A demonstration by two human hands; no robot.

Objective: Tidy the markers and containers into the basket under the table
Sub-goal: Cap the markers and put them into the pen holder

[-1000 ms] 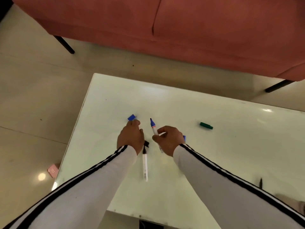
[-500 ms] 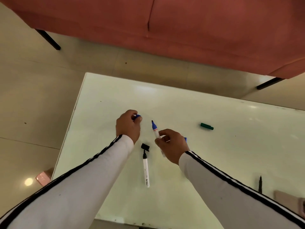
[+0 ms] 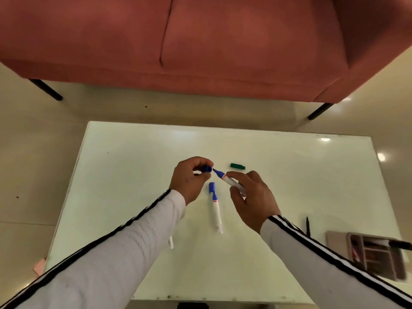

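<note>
Above the middle of the table (image 3: 133, 163), the left hand (image 3: 189, 178) pinches a blue cap (image 3: 207, 169) between curled fingers and thumb, its open end turned toward the right hand (image 3: 253, 198). That hand grips a blue marker (image 3: 228, 179) by the white barrel, fingers wrapped round it. The bare tip points at the cap and sits just short of it — whether they touch cannot be told.

Below the two hands, toward the near edge, a second marker (image 3: 216, 210) lies flat on the table with a blue cap piece (image 3: 211, 188) at its far end. A green cap (image 3: 237, 166) lies just beyond the right hand, nearer the far edge. A black pen (image 3: 307, 226) lies close to the right edge, and beside it, at the near right corner, stands a blurred compartment tray (image 3: 376, 253) — its contents are too smeared to name. Past the far edge stands a red sofa (image 3: 223, 45).
</note>
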